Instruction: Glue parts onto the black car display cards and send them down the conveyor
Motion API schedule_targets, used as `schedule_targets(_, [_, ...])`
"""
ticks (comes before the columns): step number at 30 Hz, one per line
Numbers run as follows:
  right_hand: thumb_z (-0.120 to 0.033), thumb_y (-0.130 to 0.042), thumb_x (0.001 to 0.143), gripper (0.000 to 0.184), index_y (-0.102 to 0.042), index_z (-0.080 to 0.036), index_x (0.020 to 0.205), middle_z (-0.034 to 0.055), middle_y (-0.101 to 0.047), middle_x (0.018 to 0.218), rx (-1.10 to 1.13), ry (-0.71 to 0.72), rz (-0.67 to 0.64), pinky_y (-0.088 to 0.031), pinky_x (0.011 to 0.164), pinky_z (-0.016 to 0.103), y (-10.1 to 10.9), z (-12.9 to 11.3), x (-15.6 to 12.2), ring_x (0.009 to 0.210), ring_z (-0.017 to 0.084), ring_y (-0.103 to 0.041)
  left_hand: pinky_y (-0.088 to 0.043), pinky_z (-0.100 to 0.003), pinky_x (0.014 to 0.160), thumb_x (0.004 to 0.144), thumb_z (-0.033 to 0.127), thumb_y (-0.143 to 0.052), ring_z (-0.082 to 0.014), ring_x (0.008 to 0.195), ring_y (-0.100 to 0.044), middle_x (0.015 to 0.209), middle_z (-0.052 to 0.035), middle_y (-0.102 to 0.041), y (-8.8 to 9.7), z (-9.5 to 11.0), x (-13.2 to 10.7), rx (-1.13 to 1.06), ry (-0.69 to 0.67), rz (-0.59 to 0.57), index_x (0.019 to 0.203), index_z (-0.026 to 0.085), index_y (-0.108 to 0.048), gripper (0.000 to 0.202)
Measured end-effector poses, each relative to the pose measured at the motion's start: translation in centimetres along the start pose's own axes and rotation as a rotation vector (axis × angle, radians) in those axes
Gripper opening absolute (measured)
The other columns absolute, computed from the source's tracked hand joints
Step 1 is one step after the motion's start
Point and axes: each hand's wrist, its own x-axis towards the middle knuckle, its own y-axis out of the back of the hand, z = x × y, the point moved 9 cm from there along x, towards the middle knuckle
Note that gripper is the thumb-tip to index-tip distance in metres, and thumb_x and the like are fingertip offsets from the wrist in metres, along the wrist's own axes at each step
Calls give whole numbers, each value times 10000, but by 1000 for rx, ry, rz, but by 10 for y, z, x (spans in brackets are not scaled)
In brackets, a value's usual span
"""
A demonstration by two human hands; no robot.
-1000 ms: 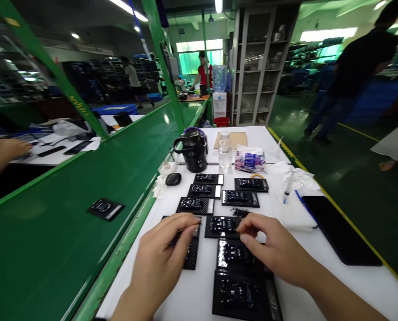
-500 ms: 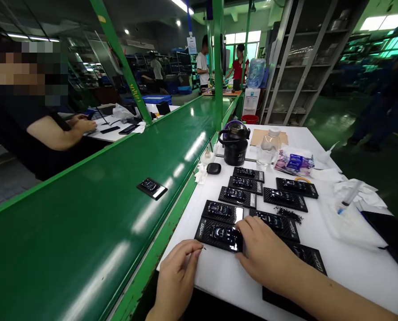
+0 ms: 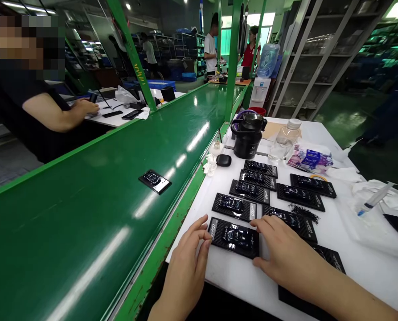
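Observation:
A black carbon-patterned plate with a glossy raised car shape and a silver-lettered end lies flat on the white table near its front edge. My right hand grips its right end, fingertips at the far corner and thumb at the near one. At the lettered left end, my left hand has thumb and index finger pinched together; anything between them is too small to make out. Just behind lies a similar plate. Another plate is partly covered by my right hand, and more stand in rows behind.
Left of the table runs a green conveyor belt carrying one plate. Small black strips lie in a pile among the plates. A black jug, clear bottle, wipes pack and syringe stand around. A co-worker sits across the belt.
My left hand has moved up to the plate's lettered end; the thin dark bit at its fingertips no longer shows. The plate now sits apart from the one behind. The view has shifted.

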Motion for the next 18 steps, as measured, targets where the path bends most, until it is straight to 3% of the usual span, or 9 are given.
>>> schedule_targets(7, [-119, -769, 687, 532, -619, -152, 1196, 121, -634, 1118, -25, 53, 91, -500, 985, 539, -4, -1, 3, 1067, 319, -581, -487, -434, 1056, 1004, 367, -407, -198, 1291, -525, 1415, 25, -529, -2, 8, 0, 91, -85, 5, 968, 305, -594, 201])
schedule_targets(10, [-139, -792, 681, 498, -628, -147, 1151, 127, -644, 1079, -71, 104, 165, -529, 931, 554, -2, -13, 5, 1021, 330, -597, -490, -388, 1039, 1004, 318, -419, -184, 1289, -519, 1430, 9, -509, 2, 14, -1, 135, -142, 84, 959, 284, -591, 181])
schedule_targets(13, [-195, -767, 742, 502, -590, -163, 1210, 137, -634, 1121, -96, 153, 282, -532, 923, 566, 19, -18, -7, 1047, 342, -594, -459, -325, 1041, 991, 253, -462, -165, 1274, -516, 1401, -18, -522, 6, 23, -4, 168, -255, 193, 971, 260, -596, 137])
schedule_targets(15, [-276, -706, 831, 423, -569, -220, 1227, 112, -628, 1143, -29, 120, 334, -547, 918, 518, 39, -3, -28, 1056, 311, -600, -428, -294, 1048, 973, 204, -498, -157, 1226, -536, 1322, -32, -569, 7, 31, -8, 176, -354, 245, 974, 244, -606, 115])
schedule_targets(18, [-371, -573, 942, 184, -590, -292, 1108, 57, -647, 1049, 121, -81, 372, -597, 760, 374, 59, 51, -76, 922, 240, -640, -421, -262, 1006, 941, 146, -535, -148, 1086, -579, 1132, -42, -629, 7, 40, -16, 155, -470, 308, 960, 217, -613, 107])
